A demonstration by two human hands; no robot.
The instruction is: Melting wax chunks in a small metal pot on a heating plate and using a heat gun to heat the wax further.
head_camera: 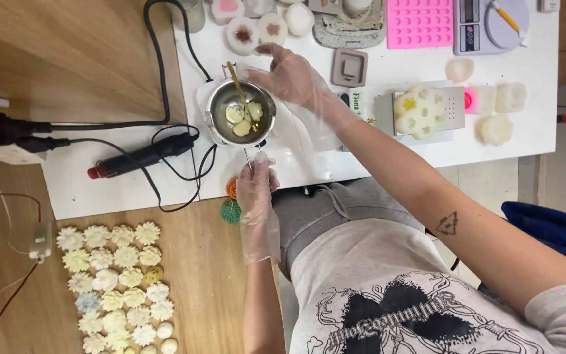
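Observation:
A small steel melting pot [240, 113] stands on the white table [119, 190], holding pale wax pieces and a gold spoon [236, 80]. My left hand [257, 187], in a clear glove, grips the pot's thin wire handle just below the pot. My right hand [291, 77], also gloved, hovers at the pot's far right rim with fingers spread and nothing visible in it. Its thumb is close to the spoon, but I see no grip on it.
A black heat gun [142, 157] with cables lies left of the pot. Several pale wax flowers [116, 282] lie on the wooden surface. A green piece [230, 211] and an orange piece [231, 189] sit by my left hand. A pink mould [419, 23], a scale [489, 25] and a white flower mould [420, 111] stand to the right.

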